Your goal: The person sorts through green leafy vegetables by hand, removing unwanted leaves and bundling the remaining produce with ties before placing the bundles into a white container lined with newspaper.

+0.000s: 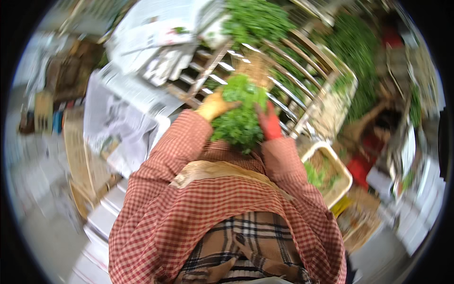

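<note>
My left hand (pixel 217 105), in a yellow glove, is on the left side of a bunch of leafy green herbs (pixel 239 117). On the bunch's right side is my right hand (pixel 269 120), in a red glove. The bunch lies between both hands, close to my chest, over the near edge of a slatted rack (pixel 283 85). A tan, blurred woven-looking piece (pixel 252 67) rests on the slats just beyond it. Farther off, a larger heap of green herbs (pixel 259 21) covers the rack's far side. The fingertips are partly hidden in the leaves.
White plastic sheets and papers (pixel 152 39) lie at the upper left. A cream plastic basin (pixel 345 175) with green scraps stands at my right. Long green leaves (pixel 358 60) are piled at the upper right. White boxes (pixel 103 220) stand at the lower left, near a cardboard box (pixel 76 149).
</note>
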`<state>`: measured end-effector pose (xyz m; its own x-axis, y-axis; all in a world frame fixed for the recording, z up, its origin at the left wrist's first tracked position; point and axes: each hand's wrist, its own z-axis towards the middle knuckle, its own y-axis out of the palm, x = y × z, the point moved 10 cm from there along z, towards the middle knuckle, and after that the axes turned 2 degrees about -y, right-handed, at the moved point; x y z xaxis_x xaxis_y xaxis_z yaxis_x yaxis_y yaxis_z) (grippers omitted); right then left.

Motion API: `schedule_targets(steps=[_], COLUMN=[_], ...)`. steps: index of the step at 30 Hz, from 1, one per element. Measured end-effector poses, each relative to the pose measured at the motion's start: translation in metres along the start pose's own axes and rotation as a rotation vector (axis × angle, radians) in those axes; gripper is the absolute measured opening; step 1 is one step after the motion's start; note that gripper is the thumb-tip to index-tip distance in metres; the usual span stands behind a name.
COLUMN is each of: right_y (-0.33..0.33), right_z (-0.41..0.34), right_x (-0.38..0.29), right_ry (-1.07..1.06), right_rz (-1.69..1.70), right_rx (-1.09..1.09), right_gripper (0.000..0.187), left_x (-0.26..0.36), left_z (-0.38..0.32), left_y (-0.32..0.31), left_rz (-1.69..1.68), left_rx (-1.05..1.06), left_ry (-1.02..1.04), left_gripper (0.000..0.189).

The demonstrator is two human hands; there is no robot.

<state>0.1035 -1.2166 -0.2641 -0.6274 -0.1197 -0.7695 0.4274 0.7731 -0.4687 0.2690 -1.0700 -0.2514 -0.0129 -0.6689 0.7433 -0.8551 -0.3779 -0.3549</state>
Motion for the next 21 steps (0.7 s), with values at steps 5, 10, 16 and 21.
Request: schedule_targets(steps=[5, 10, 16, 21], right_y=[0.019, 0.051, 0.231, 0.471], right_z=[-0.003, -0.097, -0.177, -0.184], right_x=[-0.033, -0.213, -0.391, -0.413], right_ry=[-0.107, -0.514, -1.066, -1.061], right_rz=[0.452, -0.054, -0.263, -0.463], right_rx=[-0.117, -0.184, -0.401, -0.714], right_gripper=[0.059, 0.072, 0.081, 0.081], left_x=[0.006, -0.003, -0.111, -0.315], left_z=[-0.008, -0.147, -0.282, -0.316], left_y=[0.012, -0.072, -0.219, -0.285], left_rz=[-0.038, -0.636, -1.092, -1.38], left_rx=[0.008, 0.217, 0.727, 0.918], left_ry=[-0.154, 0.192, 0.172, -0.086], left_gripper=[0.088, 0.065, 0.065, 0.034])
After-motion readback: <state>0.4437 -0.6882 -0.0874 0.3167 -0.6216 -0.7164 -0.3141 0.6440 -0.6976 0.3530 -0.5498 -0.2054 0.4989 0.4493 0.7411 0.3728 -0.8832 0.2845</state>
